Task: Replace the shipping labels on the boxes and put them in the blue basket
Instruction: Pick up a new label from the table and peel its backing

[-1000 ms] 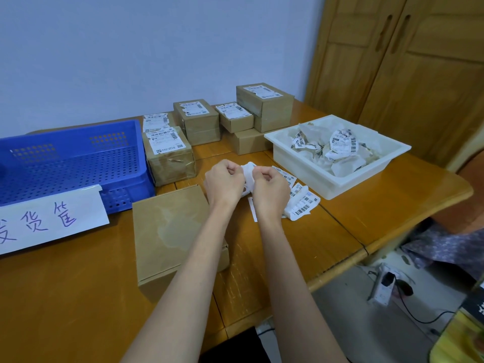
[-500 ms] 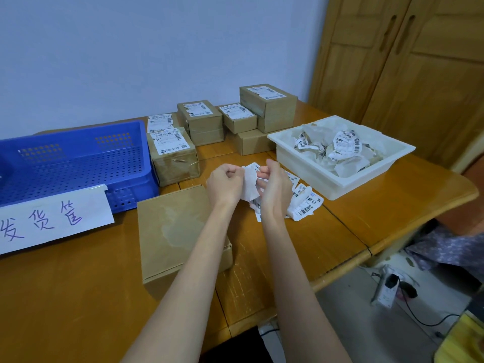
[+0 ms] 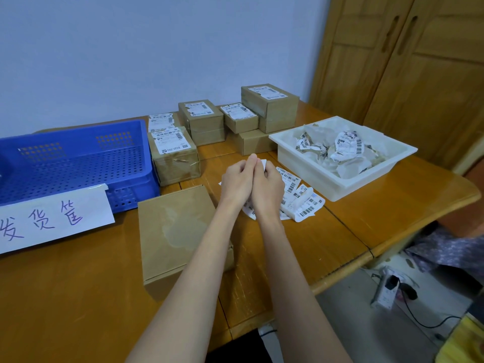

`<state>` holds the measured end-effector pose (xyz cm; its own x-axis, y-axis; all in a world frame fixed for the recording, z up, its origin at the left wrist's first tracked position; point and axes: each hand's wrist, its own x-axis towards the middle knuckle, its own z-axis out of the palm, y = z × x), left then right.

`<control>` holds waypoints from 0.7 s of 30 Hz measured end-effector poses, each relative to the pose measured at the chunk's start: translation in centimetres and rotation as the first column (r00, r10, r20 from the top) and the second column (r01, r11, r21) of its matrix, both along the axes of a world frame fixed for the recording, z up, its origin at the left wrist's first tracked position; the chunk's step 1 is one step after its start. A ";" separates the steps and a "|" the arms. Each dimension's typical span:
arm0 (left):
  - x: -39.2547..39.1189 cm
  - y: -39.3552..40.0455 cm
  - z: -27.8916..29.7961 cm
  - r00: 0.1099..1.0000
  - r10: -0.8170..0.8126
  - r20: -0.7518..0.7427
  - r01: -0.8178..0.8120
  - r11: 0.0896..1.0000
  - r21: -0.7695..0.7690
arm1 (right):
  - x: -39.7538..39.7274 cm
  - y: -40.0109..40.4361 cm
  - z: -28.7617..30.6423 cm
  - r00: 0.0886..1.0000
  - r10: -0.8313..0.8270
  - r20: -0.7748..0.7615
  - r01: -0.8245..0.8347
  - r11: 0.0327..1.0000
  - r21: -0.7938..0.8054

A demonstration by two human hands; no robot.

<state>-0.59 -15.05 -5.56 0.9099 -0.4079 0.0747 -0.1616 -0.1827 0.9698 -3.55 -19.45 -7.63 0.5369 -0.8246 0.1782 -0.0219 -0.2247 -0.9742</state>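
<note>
Fingers of your left hand (image 3: 237, 183) and right hand (image 3: 265, 188) are pinching a white label (image 3: 262, 163) right of the bare box (image 3: 180, 231), risking it sticking to itself.

A wooden table (image 3: 379, 218) is carrying a blue basket (image 3: 78, 163), cardboard boxes (image 3: 180, 231), a white tray (image 3: 314, 179) of crumpled labels, loose barcode labels (image 3: 305, 203), and a handwritten sign (image 3: 52, 218).

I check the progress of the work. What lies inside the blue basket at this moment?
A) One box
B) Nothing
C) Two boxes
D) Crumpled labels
B: the blue basket shows only its bare perforated floor; every box still stands on the table.
</note>
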 end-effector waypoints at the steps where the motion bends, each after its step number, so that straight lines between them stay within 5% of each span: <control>1: 0.0 0.0 0.1 0.999 0.016 0.031 -0.015 1.000 -0.005 | 0.0 -0.1 0.0 1.000 0.005 0.012 -0.005 0.999 0.032; 3: -0.3 -0.3 0.1 0.998 0.054 0.016 -0.054 0.998 -0.034 | 0.1 -0.1 0.2 0.999 0.025 0.025 -0.028 0.993 0.117; 10: -1.3 -0.8 0.9 0.879 0.035 -0.475 -0.196 0.936 -0.294 | 0.8 -0.1 0.9 0.996 0.067 0.055 -0.084 0.898 0.433; 21: -1.4 -0.4 1.2 0.725 -0.018 -0.688 -0.305 0.888 -0.344 | -0.1 -0.6 1.7 0.990 0.057 0.131 -0.124 0.802 0.584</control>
<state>-1.99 -15.47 -4.35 0.8305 -0.3443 -0.4380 0.5371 0.2862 0.7935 -3.60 -20.05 -5.98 0.6207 -0.7366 -0.2686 0.0764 0.3977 -0.9143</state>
